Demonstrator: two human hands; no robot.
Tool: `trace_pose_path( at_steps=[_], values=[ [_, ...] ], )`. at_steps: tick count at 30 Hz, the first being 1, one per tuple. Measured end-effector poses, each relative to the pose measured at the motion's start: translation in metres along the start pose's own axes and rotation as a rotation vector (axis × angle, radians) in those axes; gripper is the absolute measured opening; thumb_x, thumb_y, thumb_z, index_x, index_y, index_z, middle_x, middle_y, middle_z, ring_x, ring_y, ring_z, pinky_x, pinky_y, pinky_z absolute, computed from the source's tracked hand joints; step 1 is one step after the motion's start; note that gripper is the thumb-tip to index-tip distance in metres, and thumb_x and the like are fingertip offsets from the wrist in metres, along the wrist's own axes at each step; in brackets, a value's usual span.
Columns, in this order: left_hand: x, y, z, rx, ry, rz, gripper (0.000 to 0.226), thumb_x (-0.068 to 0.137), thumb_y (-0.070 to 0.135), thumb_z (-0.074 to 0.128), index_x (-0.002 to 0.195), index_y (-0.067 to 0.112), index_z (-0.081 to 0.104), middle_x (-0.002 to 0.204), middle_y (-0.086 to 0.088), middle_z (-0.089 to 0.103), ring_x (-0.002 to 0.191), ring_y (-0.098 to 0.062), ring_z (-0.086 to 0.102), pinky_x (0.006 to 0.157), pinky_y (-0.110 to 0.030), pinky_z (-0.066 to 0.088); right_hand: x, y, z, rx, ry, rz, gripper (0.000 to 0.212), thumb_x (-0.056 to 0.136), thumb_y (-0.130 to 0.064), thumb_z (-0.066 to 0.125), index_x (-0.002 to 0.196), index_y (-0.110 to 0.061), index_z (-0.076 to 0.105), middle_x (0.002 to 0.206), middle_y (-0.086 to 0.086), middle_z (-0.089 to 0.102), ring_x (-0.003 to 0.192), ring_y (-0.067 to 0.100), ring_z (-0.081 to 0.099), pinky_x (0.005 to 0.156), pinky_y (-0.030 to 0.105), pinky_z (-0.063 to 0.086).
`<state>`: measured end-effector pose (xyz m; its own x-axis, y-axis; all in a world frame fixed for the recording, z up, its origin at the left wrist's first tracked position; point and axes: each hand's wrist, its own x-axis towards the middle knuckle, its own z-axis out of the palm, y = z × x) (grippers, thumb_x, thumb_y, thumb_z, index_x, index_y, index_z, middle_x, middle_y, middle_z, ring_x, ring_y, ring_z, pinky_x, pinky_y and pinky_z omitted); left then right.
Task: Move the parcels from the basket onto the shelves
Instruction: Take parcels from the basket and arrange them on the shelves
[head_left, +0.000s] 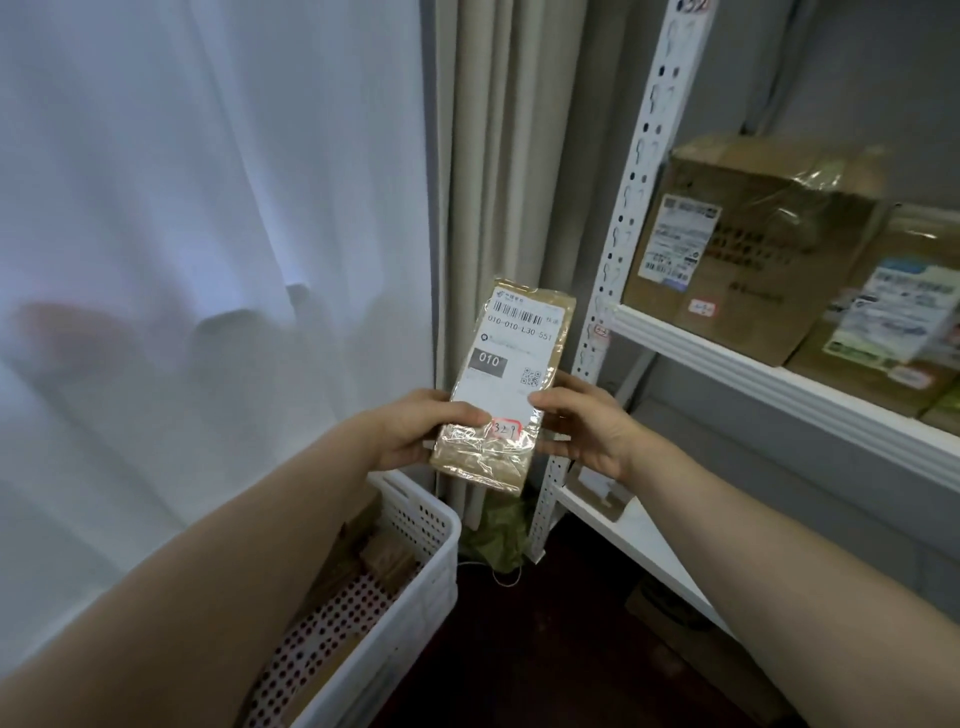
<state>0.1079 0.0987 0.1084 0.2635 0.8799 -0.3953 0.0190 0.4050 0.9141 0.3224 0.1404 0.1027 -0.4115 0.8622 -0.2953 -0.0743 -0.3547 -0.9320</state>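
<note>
- A person holds a flat brown parcel (506, 389) upright in mid-air, in front of a beige curtain (498, 156), between the white basket (436, 519) and the white rack upright (631, 208).
- The left hand (415, 428) grips the parcel's lower left edge. Its thumb lies across the front, and the other fingers are hidden behind the parcel.
- The right hand (589, 423) grips the lower right edge. Its thumb is curled onto the front, with the fingers wrapped behind and their tips showing past the edge.
- The parcel is wrapped in shiny clear tape. Its white shipping label carries a barcode, the line "010-010-L30-551", a grey block reading "010" and a QR code. The logo and the small print cannot be read.
- A red-bordered sticker (505, 427) near the parcel's lower end, between the two thumbs, bears the handwritten number "329".
- The basket stands low at the left and holds brown parcels and a dotted packet (332, 623) with red and black spots.
- The upper shelf (753, 371) carries a taped cardboard box (769, 244) with a blurred label and a small red-edged sticker that is unreadable.
- Just beside the box sits a second box (893, 332), whose label is also too blurred to read.
- The lower shelf (639, 535) runs below the right hand.
- A sheer white curtain (208, 208) fills the left side.
</note>
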Motion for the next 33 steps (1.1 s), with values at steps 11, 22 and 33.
trace_pose_path(
  at_steps=[11,22,33],
  values=[
    [0.01,0.006,0.036,0.035,-0.033,0.0,0.058,0.066,0.014,0.074,0.12,0.005,0.055,0.102,-0.01,0.073,0.093,-0.023,0.07,0.081,-0.035,0.055,-0.026,-0.004,-0.031,0.037,0.03,-0.045,0.049,0.082,-0.002,0.066,0.128,-0.011,0.054,0.1,0.004,0.073,0.1,0.022,0.065,0.097,0.042,0.05],
    [0.015,0.013,0.081,0.121,-0.062,-0.019,0.062,0.065,0.017,0.075,0.122,0.005,0.053,0.098,-0.007,0.074,0.089,-0.02,0.069,0.081,-0.032,0.053,-0.057,-0.005,-0.068,0.083,0.075,-0.076,0.059,0.08,0.002,0.066,0.135,-0.009,0.048,0.097,0.004,0.074,0.09,0.018,0.068,0.091,0.038,0.054],
    [0.029,0.044,0.161,0.218,-0.042,0.1,0.084,0.053,0.041,0.087,0.128,0.017,0.055,0.107,0.003,0.072,0.11,-0.018,0.061,0.106,-0.044,0.038,-0.116,-0.011,-0.123,0.096,0.179,-0.081,0.069,0.076,0.01,0.067,0.136,-0.013,0.042,0.097,0.008,0.074,0.091,0.023,0.07,0.078,0.036,0.056]
  ],
)
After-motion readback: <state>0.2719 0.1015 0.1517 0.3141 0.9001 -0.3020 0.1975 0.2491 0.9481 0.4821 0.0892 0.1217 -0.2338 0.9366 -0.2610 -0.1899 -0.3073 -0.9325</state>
